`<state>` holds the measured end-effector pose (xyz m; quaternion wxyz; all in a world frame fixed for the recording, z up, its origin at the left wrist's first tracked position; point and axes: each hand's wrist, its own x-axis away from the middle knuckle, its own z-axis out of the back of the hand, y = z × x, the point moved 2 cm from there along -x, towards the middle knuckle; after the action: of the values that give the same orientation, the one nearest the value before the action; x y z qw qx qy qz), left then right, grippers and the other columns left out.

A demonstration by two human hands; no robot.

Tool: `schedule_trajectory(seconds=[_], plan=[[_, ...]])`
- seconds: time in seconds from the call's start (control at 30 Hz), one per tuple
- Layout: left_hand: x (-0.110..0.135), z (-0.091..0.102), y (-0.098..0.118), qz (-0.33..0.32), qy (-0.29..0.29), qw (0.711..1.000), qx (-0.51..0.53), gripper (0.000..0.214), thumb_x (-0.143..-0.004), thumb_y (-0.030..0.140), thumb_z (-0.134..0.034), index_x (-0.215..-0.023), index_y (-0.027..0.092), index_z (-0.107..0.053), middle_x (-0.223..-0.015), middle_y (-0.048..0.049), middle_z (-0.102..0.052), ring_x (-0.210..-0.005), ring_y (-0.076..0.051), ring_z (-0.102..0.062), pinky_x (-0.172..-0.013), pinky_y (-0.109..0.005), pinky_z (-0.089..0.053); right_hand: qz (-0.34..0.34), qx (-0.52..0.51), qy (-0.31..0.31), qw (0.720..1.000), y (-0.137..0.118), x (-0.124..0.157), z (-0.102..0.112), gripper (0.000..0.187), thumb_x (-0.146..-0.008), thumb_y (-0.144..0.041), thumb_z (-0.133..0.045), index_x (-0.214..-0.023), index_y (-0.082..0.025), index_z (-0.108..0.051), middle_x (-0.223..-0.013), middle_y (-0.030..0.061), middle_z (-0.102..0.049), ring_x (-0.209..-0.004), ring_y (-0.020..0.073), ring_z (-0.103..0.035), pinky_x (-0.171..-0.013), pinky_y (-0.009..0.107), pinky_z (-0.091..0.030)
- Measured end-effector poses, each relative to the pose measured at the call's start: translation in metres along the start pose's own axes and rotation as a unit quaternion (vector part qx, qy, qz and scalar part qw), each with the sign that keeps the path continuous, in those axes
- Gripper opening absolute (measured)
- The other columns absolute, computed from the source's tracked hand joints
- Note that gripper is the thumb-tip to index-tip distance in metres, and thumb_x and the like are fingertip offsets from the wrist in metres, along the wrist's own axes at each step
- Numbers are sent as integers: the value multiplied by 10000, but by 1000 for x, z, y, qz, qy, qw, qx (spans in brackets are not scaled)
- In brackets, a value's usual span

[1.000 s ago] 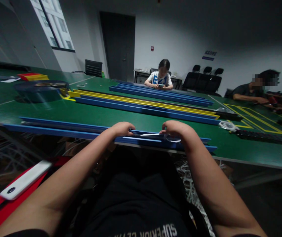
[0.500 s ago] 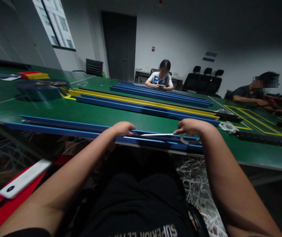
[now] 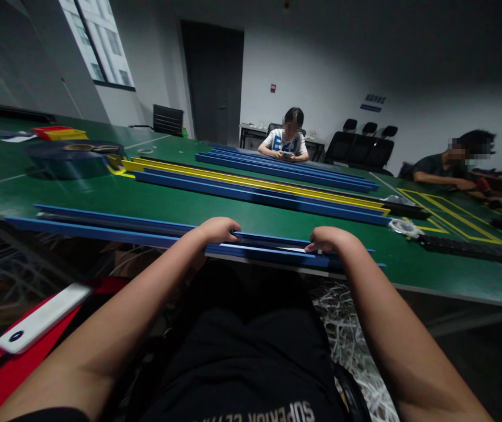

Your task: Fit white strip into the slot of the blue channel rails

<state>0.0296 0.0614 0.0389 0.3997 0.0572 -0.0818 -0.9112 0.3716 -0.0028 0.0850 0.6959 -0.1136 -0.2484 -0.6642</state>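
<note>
A long blue channel (image 3: 259, 254) lies along the near edge of the green table, with a dark inside. My left hand (image 3: 219, 229) is closed over its far wall near the middle, thumb side down in the groove. Farther right, my right hand (image 3: 328, 239) is closed with its fingertips down in the channel, on a thin white strip of tape (image 3: 292, 249). The strip lies low in the groove between my hands. The ring-shaped tape roll is hidden, apparently behind my right hand.
Beyond lie blue and yellow channels (image 3: 251, 186) and more blue channels (image 3: 286, 167). A large dark roll (image 3: 72, 161) stands at left, a small clear roll (image 3: 403, 226) at right. Two people sit across the table. White strip scraps (image 3: 351, 334) heap below the table.
My right hand has moved down and slightly left, taking the white tape strip from above the channel into its groove. The tape roll has gone from sight. My left hand stays in place.
</note>
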Motion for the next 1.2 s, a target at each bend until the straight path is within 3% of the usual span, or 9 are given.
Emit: schedule_trajectory(seconds=[0.13, 0.33, 0.77, 1.2], plan=[[0, 1, 1, -3, 1, 1000, -1, 260, -752, 493, -596, -853, 278, -702, -776, 6, -690, -673, -161, -578, -548, -258, -313, -4, 33, 2, 999, -2, -8, 0, 450, -800, -550, -615, -863, -133, -771, -828, 133, -722, -749, 224, -664, -682, 296, -454], [-1, 0, -1, -9, 5, 1000, 2, 248, -756, 486, -599, -819, 267, -696, -738, 6, -676, -650, -154, -567, -533, -261, -295, -49, 3, -5, 999, -12, -11, -2, 342, -784, -472, -650, -826, -155, -770, -865, 131, -729, -773, 227, -674, -684, 295, -469], [-2, -1, 1, 4, -4, 1000, -13, 282, -760, 503, -576, -845, 268, -707, -779, -2, -696, -676, -163, -577, -559, -260, -309, -78, 6, 46, 996, -20, -4, -5, 347, -731, -339, -694, -983, -110, -762, -1007, 198, -711, -937, 271, -672, -796, 319, -495], [-5, -1, 4, 30, -20, 999, -7, 293, -729, 497, -588, -855, 265, -713, -752, 3, -686, -660, -162, -568, -561, -261, -318, -94, -3, 72, 993, -27, 2, -5, 331, -730, -205, -679, -1047, -144, -754, -1083, 190, -700, -1032, 306, -654, -846, 388, -515]])
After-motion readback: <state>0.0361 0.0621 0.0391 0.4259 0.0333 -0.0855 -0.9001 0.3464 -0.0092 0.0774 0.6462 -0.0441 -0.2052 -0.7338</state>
